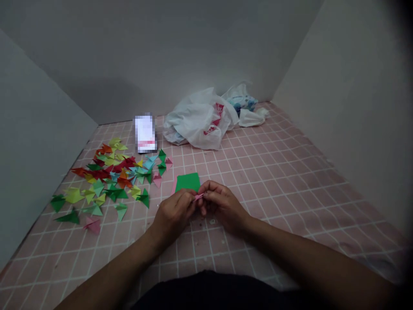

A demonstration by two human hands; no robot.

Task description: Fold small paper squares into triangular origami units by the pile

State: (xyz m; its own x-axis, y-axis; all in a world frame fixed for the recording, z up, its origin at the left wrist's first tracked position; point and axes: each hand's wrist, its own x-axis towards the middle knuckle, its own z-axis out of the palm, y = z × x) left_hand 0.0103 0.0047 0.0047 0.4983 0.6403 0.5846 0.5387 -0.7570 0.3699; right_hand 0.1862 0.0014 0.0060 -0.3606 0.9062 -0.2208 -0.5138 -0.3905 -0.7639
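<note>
A small folded piece of pink paper (198, 196) is pinched between both hands, above the tablecloth. My left hand (174, 212) closes on its left end, with the fingers curled. From the other side my right hand (222, 204) grips it between thumb and fingertips. Just beyond the hands lies a green paper sheet (187, 181), with the edge of a pink sheet (174, 185) showing at its left. The fingers hide much of the folded paper, so its full shape cannot be seen.
Many folded paper pieces (112, 193) in several colours spread over the left side of the pink checked tablecloth (274, 181). Behind them stands a lit phone (146, 132). White plastic bags (201, 118) lie at the back, near a blue-patterned packet (242, 103). Grey walls enclose three sides.
</note>
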